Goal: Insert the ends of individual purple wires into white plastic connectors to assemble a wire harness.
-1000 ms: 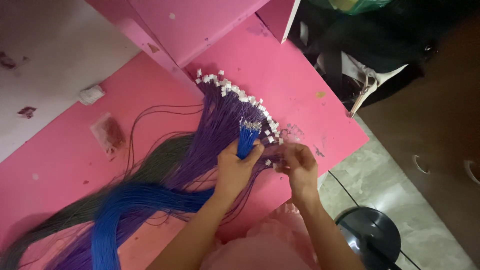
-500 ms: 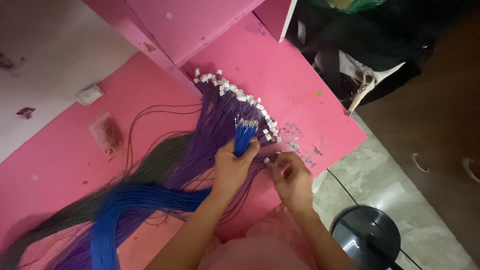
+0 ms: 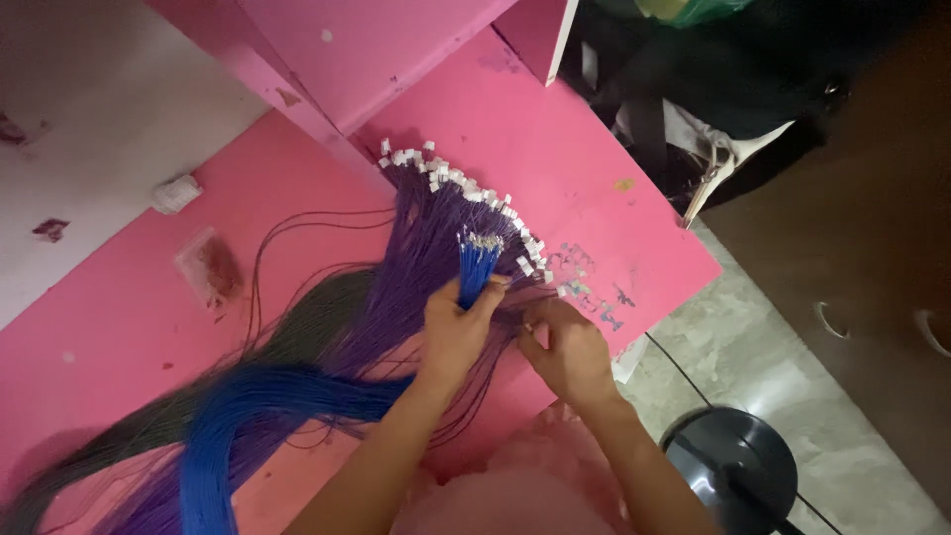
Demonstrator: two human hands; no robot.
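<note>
My left hand (image 3: 458, 327) grips a bunch of blue wires (image 3: 475, 267) near their metal-tipped ends, which stand up from the fist. The blue bundle trails left across the pink table (image 3: 555, 139) in a thick loop (image 3: 248, 406). Under it lies a fan of purple wires (image 3: 416, 258) ending in a row of small white connectors (image 3: 456, 178). My right hand (image 3: 565, 347) sits just right of the left, fingers pinched on something small at the purple wires; what it holds is hidden. A dark green bundle (image 3: 297, 337) lies left of the purple.
A pink box or shelf (image 3: 396, 50) stands at the back of the table. A white wad (image 3: 176, 193) lies on the left. Right of the table's edge are a tiled floor (image 3: 753, 347), a black round object (image 3: 733, 466), dark bags (image 3: 713, 89) and a brown cabinet (image 3: 872, 248).
My right hand has drawn back from the connectors toward me and closer to the left hand. The left hand keeps its grip on the blue wires.
</note>
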